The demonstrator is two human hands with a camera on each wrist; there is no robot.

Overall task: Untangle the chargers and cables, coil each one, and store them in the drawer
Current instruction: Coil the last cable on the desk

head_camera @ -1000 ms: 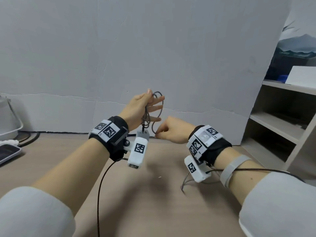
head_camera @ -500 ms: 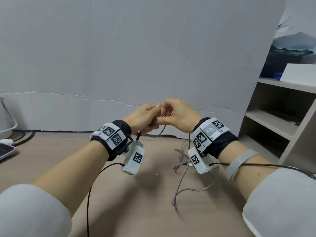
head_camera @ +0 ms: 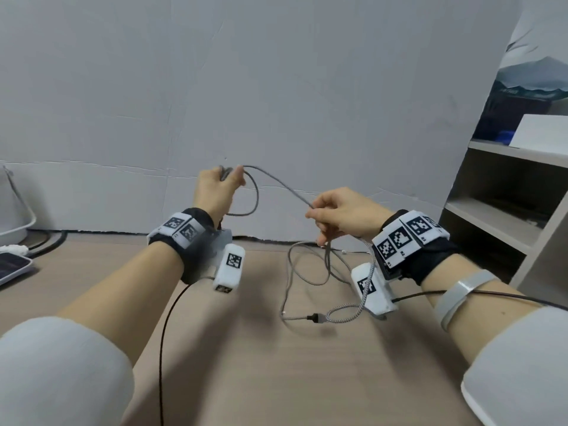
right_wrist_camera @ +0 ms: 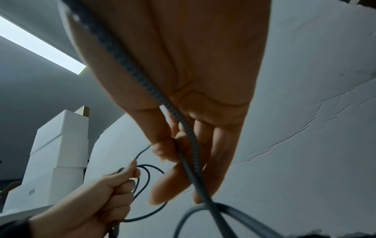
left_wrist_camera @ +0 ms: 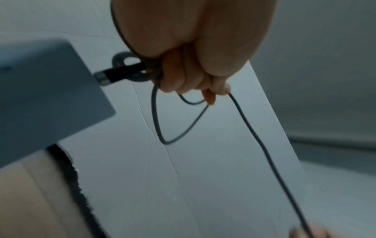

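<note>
A grey braided cable [head_camera: 276, 183] runs taut between my two raised hands. My left hand [head_camera: 216, 192] grips a few small coils of it [left_wrist_camera: 177, 122] up near the white wall, with a dark plug [left_wrist_camera: 120, 74] sticking out of the fist. Lower and to the right, my right hand [head_camera: 338, 210] pinches the same cable [right_wrist_camera: 183, 127] between thumb and fingers. From there the cable hangs in loose loops [head_camera: 307, 265] onto the wooden table [head_camera: 261, 364], ending in a plug [head_camera: 313, 318] lying on the table.
An open shelf unit [head_camera: 507, 216] stands at the right. A white container [head_camera: 12, 210] and a flat device [head_camera: 12, 265] sit at the table's far left. A white board [head_camera: 276, 87] backs the table. Thin black sensor wires [head_camera: 163, 348] trail from my wrists.
My hands, together half a second ago, have drawn apart. The left rose with its coils, the right dropped back rightward, stretching a length of cable between them. More cable lies looped on the table.
</note>
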